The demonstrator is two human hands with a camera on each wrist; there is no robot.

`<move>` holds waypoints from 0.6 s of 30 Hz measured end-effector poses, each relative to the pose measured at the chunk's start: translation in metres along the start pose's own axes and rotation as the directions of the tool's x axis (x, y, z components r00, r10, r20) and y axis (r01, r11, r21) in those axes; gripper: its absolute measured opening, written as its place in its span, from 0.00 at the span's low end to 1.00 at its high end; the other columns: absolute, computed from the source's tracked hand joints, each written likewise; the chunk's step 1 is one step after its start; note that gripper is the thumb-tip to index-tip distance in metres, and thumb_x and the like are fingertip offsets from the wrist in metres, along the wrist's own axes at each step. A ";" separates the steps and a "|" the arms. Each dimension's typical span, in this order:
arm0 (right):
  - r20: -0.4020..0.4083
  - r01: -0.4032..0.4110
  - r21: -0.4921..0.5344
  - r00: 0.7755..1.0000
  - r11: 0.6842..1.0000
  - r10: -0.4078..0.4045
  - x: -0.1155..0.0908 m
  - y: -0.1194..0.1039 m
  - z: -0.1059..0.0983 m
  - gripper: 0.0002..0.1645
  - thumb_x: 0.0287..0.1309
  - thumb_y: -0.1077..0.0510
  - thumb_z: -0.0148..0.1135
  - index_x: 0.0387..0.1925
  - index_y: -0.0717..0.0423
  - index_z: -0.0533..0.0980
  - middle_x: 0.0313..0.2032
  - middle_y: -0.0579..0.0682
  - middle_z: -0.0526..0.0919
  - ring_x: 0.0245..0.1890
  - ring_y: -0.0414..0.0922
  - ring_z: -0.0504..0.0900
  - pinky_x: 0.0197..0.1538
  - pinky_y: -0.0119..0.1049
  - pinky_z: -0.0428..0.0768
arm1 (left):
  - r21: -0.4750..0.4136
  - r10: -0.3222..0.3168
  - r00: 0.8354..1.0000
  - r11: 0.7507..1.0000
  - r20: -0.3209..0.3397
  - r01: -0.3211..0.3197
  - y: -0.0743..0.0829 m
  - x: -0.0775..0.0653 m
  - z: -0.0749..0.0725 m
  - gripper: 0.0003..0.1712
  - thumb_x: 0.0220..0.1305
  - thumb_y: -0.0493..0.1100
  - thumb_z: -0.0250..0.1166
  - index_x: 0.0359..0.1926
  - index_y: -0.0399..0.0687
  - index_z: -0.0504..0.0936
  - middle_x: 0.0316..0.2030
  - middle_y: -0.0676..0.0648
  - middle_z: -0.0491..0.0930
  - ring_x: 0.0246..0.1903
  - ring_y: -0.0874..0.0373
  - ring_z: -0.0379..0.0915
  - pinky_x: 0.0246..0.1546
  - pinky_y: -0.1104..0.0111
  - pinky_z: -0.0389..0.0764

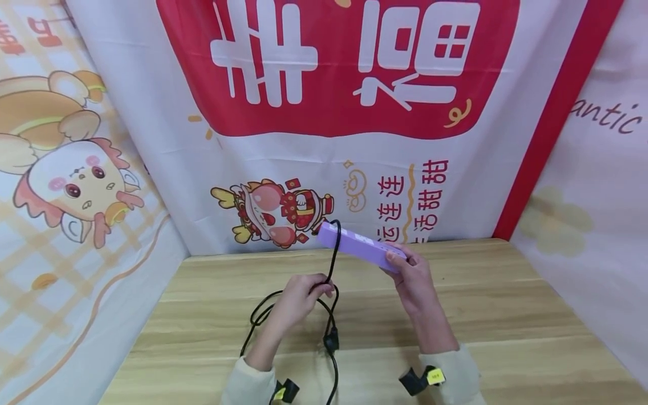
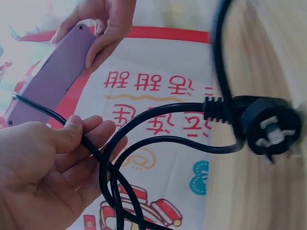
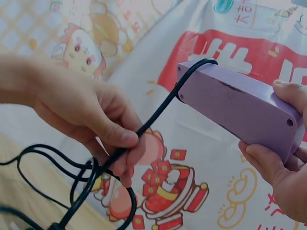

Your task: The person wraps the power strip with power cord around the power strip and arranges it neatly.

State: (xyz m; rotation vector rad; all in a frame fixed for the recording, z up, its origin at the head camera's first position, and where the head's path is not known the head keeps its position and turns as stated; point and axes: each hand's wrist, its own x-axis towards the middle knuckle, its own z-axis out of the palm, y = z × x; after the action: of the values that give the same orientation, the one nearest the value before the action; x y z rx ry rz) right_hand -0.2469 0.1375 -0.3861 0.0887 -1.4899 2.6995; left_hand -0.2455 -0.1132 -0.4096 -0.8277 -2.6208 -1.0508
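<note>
A purple power strip (image 1: 359,246) is held up above the table, tilted, with my right hand (image 1: 416,278) gripping its right end. Its dark, scuffed side shows in the right wrist view. A black cord (image 3: 165,103) crosses over the strip's far end and runs down to my left hand (image 1: 300,298), which pinches it between thumb and fingers. Below that hand the cord (image 2: 165,108) falls in loose loops. The black plug (image 2: 272,125) hangs among them, its metal prongs visible in the left wrist view; in the head view it is small, near the table.
The wood-grain table (image 1: 486,304) lies under both hands. A printed cloth backdrop (image 1: 354,152) rises behind its back edge, with patterned cloth walls (image 1: 147,236) on the left and right. Black wrist mounts (image 1: 415,382) with yellow labels sit by both sleeves.
</note>
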 end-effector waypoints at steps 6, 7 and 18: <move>0.099 0.046 0.045 0.994 0.998 -0.050 -0.007 -0.001 0.003 0.13 0.62 0.66 0.58 0.39 0.50 0.86 0.41 0.47 0.87 0.40 0.41 0.86 0.49 0.33 0.85 | 0.078 0.005 0.999 0.997 -0.051 -0.001 0.000 0.004 -0.006 0.09 0.70 0.36 0.61 0.32 0.49 0.84 0.26 0.54 0.84 0.27 0.66 0.74 0.26 0.75 0.75; 0.118 0.054 0.052 0.991 0.997 -0.060 -0.008 -0.002 0.003 0.13 0.63 0.65 0.58 0.40 0.50 0.86 0.41 0.47 0.87 0.40 0.41 0.86 0.49 0.33 0.85 | 0.088 0.008 0.998 0.996 -0.055 -0.003 0.000 0.004 -0.007 0.09 0.69 0.35 0.61 0.31 0.49 0.83 0.26 0.54 0.83 0.27 0.66 0.74 0.27 0.74 0.75; 0.207 0.049 0.131 0.975 0.990 -0.076 -0.013 -0.010 0.003 0.12 0.66 0.64 0.57 0.44 0.53 0.85 0.42 0.48 0.88 0.41 0.40 0.87 0.49 0.32 0.84 | 0.072 0.042 0.999 0.996 0.017 -0.043 -0.004 0.006 -0.012 0.10 0.70 0.30 0.58 0.33 0.45 0.80 0.29 0.53 0.80 0.33 0.57 0.79 0.36 0.67 0.81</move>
State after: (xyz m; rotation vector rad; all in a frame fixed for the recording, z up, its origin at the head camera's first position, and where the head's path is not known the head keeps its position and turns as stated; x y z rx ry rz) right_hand -0.2335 0.1398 -0.3768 0.4341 -1.3363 2.8041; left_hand -0.2531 -0.1214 -0.4005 -0.8751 -2.6246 -0.9360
